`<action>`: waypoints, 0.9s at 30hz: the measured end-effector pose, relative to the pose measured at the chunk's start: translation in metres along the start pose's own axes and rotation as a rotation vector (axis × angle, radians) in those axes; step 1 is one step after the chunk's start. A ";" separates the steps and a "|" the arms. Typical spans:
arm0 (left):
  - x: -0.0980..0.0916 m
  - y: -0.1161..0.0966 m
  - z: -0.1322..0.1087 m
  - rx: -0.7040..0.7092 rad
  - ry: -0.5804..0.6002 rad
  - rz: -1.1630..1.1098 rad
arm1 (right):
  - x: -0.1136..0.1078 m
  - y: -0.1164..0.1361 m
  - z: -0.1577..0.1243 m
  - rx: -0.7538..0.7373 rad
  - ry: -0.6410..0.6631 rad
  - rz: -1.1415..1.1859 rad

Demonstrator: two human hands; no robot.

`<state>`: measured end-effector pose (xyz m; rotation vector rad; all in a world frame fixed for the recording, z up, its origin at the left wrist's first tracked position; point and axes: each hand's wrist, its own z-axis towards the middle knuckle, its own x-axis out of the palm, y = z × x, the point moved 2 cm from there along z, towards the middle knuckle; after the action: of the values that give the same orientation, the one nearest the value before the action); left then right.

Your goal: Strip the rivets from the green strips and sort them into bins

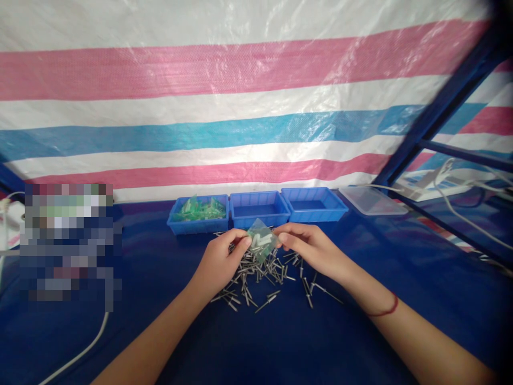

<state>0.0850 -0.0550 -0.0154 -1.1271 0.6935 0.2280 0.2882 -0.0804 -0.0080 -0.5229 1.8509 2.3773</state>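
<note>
Head view: both hands meet over the middle of the blue worktop [280, 342], holding one small bag [262, 241] of clear, greenish plastic with pale pieces inside. The left hand [218, 262] has its fingers [239, 236] closed in a pinch on the bag's left edge. The right hand [310, 247] pinches the right edge in the same way, with a red string [387, 311] around its wrist. The bag hangs just above a loose pile of metal pins [256, 280], which spreads under and between the hands.

Along the far edge of the worktop stand three blue bins side by side. The left bin [199, 214] holds green bags, while the middle bin [258, 208] and the right bin [312, 204] look bare inside. A clear plastic tray [372, 200] lies just to their right. A white cable [80, 353] runs toward the near left corner. A striped tarp [240, 80] in pink, white and blue hangs behind, beside a dark blue frame [441, 107]. A pixelated patch [68, 240] at the left edge cannot be read.
</note>
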 end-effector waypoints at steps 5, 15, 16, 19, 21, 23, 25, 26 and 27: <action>0.001 -0.001 0.000 -0.004 0.013 -0.016 | 0.000 -0.001 0.001 0.001 0.002 0.019; 0.001 -0.007 -0.001 -0.072 0.088 -0.152 | 0.001 -0.003 -0.001 -0.044 -0.075 -0.015; 0.002 -0.007 -0.001 -0.081 0.095 -0.207 | 0.001 -0.003 -0.001 -0.030 -0.085 0.006; 0.003 -0.005 0.001 -0.105 0.074 -0.345 | 0.002 -0.002 -0.002 0.018 -0.097 0.079; 0.002 -0.004 0.002 -0.118 0.033 -0.362 | 0.002 0.000 -0.002 0.032 -0.106 0.104; 0.002 -0.004 0.001 -0.126 0.001 -0.339 | 0.003 0.002 -0.002 0.036 -0.106 0.109; 0.002 -0.002 0.001 -0.124 -0.010 -0.336 | 0.005 0.002 -0.002 0.033 -0.096 0.117; 0.002 -0.002 0.000 -0.119 -0.010 -0.344 | 0.006 0.001 -0.001 0.029 -0.095 0.125; 0.003 -0.001 0.000 -0.108 -0.012 -0.351 | 0.007 0.000 -0.001 0.022 -0.102 0.135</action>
<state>0.0875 -0.0562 -0.0169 -1.3294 0.4667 -0.0269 0.2817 -0.0823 -0.0109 -0.2779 1.9222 2.4129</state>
